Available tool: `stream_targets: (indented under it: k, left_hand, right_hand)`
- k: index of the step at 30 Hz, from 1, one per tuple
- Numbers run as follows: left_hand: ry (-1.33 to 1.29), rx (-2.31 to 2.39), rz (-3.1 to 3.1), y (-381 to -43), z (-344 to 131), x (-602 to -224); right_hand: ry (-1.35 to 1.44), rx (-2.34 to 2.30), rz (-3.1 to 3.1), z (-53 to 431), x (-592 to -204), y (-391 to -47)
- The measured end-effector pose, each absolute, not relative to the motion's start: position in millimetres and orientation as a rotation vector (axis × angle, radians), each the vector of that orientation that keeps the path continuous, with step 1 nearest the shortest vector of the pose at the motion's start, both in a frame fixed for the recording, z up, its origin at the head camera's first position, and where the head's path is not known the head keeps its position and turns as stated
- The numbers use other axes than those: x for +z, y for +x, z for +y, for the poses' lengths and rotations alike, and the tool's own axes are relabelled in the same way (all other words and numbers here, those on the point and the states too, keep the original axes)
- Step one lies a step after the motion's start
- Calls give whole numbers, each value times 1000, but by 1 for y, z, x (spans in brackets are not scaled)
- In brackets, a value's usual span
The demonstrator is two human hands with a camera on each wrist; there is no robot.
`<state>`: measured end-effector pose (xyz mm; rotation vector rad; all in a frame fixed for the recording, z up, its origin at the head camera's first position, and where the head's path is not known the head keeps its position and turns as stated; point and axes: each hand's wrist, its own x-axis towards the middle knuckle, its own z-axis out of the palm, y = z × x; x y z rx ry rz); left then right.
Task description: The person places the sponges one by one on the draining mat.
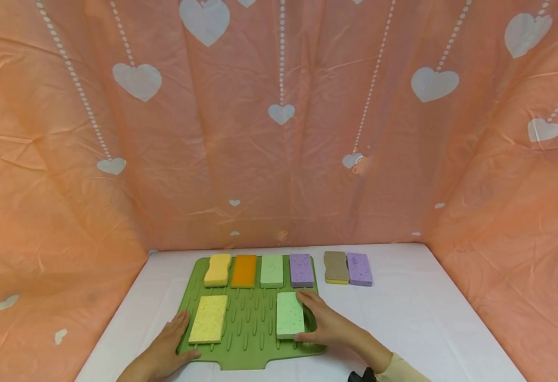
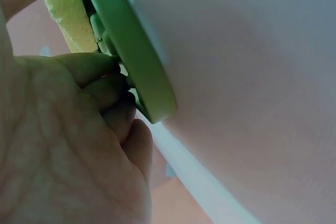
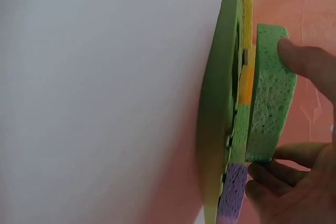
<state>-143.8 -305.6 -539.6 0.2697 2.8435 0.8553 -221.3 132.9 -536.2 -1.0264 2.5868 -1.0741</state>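
Observation:
My right hand grips a light green sponge by its ends, thumb at the near end and fingers at the far end. In the right wrist view this sponge appears raised off the green mat. My left hand rests at the left edge of the ridged green mat, fingers along the rim and thumb near the front edge. Beside it, a yellow rectangular sponge lies on the mat. The left wrist view shows the left hand's fingertips touching the mat's rim.
Along the mat's back lie a wavy yellow sponge, an orange one, a pale green one and a purple one. Right of the mat, a grey-topped sponge and another purple sponge lie on the white table.

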Motion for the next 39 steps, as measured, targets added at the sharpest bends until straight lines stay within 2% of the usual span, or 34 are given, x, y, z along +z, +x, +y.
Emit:
stream_targets:
  k: [7, 16, 28, 39]
  left_hand:
    - [344, 815, 2896, -144, -307, -543]
    - [291, 837, 2858, -144, -305, -537]
    - [319, 954, 2869, -145, -314, -556]
    - [313, 928, 2840, -146, -311, -548]
  right_hand:
    - [-1010, -1049, 2583, 116, -532, -219]
    - [-1039, -998, 2572, 98, -532, -218]
    - [-1008, -966, 2575, 72, -531, -221]
    - [-964, -964, 2572, 52, -532, -223]
